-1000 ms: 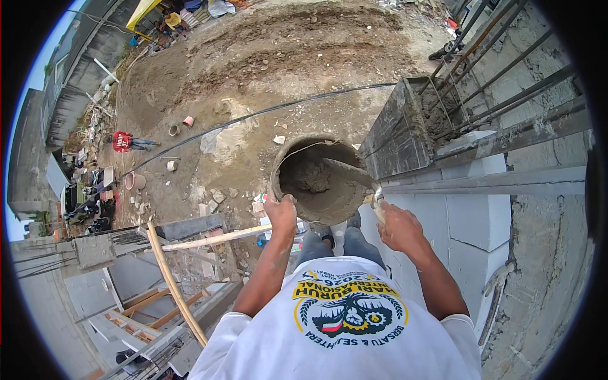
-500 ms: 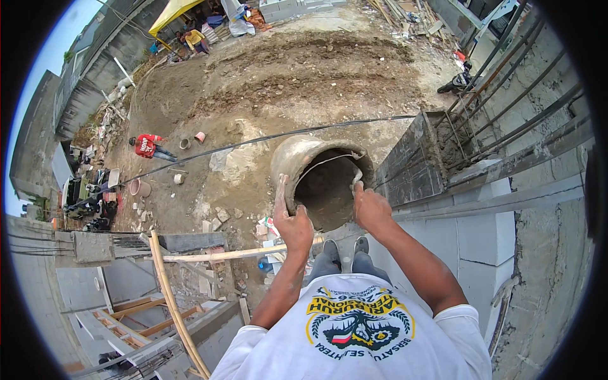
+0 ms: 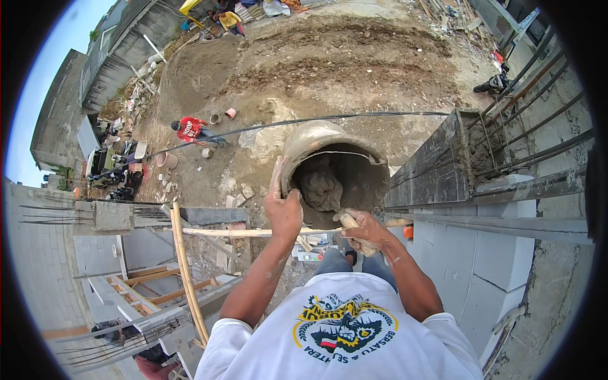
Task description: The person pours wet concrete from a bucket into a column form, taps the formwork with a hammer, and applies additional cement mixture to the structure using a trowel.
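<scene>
A cement-crusted bucket [image 3: 310,136] is tipped with its mouth toward me. My left hand [image 3: 283,209] grips its left rim, fingers stretched along the outer wall and thumb over the edge. My right hand [image 3: 370,233] is wrapped round the pale handle [image 3: 349,221] of a trowel, low in front of the bucket's mouth. A lump of wet grey mortar [image 3: 320,189] sits on the trowel's blade inside the mouth, hiding most of the blade. What supports the bucket from below cannot be seen.
Right of the bucket stands a formwork box [image 3: 437,166] with steel bars [image 3: 525,107] rising from it. A bamboo pole [image 3: 253,232] crosses below, and a black cable [image 3: 266,126] runs past the bucket. On the ground far below is a person in red [image 3: 191,130].
My right hand has drawn down and back from the bucket's right rim, and mortar now shows heaped on the trowel. My left hand keeps its hold; the view has shifted.
</scene>
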Demonstrator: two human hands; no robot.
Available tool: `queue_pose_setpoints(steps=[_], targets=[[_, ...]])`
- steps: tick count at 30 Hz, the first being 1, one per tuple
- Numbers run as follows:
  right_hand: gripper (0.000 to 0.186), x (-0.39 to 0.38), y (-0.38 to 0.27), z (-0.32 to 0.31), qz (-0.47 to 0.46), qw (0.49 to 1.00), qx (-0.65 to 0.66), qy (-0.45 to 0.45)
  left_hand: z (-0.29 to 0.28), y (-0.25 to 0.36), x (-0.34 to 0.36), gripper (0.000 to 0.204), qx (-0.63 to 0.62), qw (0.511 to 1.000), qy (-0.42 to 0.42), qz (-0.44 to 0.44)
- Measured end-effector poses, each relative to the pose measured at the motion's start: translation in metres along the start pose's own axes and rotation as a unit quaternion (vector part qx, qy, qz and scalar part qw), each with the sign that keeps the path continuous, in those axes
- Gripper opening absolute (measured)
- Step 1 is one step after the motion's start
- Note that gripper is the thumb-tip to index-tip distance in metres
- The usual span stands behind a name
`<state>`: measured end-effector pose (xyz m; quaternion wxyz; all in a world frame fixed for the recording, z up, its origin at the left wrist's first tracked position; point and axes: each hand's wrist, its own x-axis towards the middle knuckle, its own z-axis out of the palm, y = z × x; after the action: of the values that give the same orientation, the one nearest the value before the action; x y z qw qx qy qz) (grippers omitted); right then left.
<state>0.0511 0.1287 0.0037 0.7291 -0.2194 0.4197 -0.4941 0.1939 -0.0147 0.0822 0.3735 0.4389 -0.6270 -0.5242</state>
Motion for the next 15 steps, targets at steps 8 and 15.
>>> queue_pose_setpoints(steps=[8,15], targets=[[0.045,-0.049,-0.036,0.003,-0.008,0.998,0.017,0.063,-0.017,-0.070,0.011,0.025,-0.177,0.954,0.122,-0.209],[0.048,-0.125,-0.070,-0.005,-0.048,0.993,0.094,0.057,0.001,-0.107,0.010,0.011,-0.279,0.883,0.162,-0.342]])
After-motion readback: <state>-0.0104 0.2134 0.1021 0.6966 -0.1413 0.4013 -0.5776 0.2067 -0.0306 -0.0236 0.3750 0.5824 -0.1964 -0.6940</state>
